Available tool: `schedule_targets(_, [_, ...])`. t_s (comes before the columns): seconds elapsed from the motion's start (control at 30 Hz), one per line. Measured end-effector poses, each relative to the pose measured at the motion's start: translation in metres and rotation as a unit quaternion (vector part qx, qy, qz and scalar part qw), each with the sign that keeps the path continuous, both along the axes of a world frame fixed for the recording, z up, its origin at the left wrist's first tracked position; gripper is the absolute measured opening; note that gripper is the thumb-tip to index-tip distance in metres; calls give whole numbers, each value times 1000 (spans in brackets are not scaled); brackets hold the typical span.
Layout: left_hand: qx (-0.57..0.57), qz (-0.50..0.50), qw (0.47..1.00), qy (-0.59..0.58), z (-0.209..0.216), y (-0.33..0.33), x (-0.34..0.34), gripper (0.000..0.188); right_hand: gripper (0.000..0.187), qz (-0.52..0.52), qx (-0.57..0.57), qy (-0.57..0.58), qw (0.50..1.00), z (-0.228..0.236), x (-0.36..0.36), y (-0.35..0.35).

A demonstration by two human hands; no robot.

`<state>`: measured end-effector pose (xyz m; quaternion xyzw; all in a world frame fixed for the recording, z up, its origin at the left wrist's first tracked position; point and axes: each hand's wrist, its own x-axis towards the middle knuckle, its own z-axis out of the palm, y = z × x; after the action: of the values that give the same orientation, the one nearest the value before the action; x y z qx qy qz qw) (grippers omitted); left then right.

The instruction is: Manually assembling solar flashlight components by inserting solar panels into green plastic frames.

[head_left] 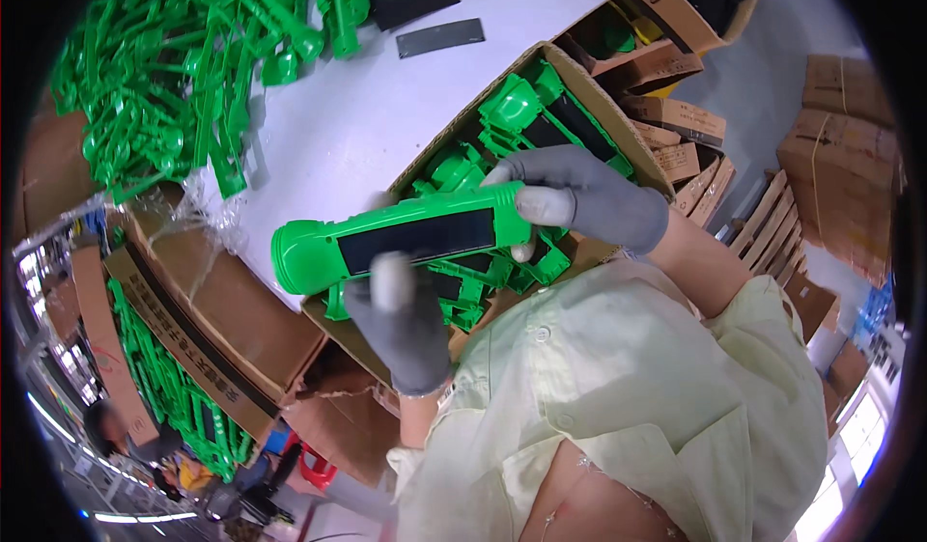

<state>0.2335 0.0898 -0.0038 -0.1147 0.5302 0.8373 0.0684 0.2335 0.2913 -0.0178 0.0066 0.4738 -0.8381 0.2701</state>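
Between my two grey-gloved hands is a green plastic flashlight housing, with a flat black panel set in its side. Its wide round head points left and its narrower end points right. My left hand closes around the middle, its thumb, slightly blurred, over the panel's lower edge and a fingertip showing beyond the far side. My right hand grips the narrow end between thumb and fingers. Below the housing stands an open cardboard box holding green flashlight parts, some with black panels; my hands hide part of it.
Loose green housings lie heaped on the white table at the far left. Black panels lie near them. Another carton of green parts stands left. Cardboard boxes are stacked right. A person is at lower left.
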Motion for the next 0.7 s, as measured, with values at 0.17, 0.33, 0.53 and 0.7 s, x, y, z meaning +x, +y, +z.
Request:
schedule_targets(0.17, [-25, -22, 999, -19, 11, 11, -7, 33, 39, 2, 74, -42, 996, 11, 4, 0])
schedule_targets(0.33, [-53, -19, 998, -28, 12, 12, -8, 33, 39, 8, 79, -60, 995, 11, 2, -1])
schedule_targets(0.53, [-98, -20, 995, -29, 18, 12, -3, 34, 40, -6, 67, -64, 996, 4, 9, -2])
schedule_targets(0.7, [-103, -35, 994, -16, 17, 11, -6, 29, 39, -6, 81, -63, 995, 5, 11, -4])
